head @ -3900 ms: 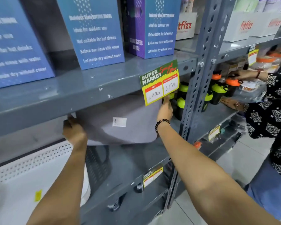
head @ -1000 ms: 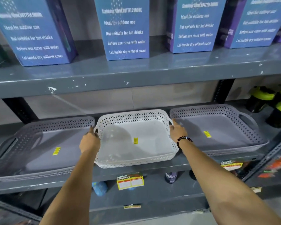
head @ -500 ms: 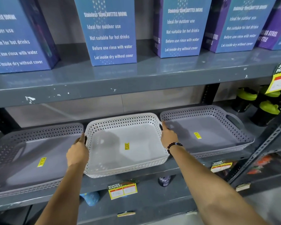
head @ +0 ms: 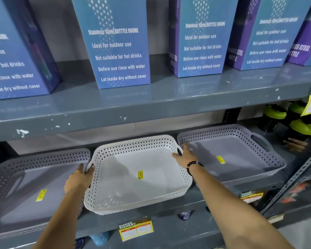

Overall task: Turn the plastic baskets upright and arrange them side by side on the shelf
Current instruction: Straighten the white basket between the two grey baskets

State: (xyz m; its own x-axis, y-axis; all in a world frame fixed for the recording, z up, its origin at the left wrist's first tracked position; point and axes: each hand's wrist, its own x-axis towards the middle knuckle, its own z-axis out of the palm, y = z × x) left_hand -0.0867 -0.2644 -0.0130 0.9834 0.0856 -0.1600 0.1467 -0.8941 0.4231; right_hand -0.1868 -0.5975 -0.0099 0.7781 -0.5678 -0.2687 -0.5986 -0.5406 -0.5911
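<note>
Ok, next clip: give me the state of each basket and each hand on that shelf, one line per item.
white basket: upright, empty, middle of the row, front edge over the shelf lip.
left grey basket: upright, empty.
right grey basket: upright, empty.
left hand: gripping the white basket's left handle.
right hand: on the white basket's right handle, fingers extended.

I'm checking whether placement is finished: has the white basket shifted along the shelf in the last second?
No. The white basket still sits directly above the yellow price tag, as before; only the camera view shifted.
</note>
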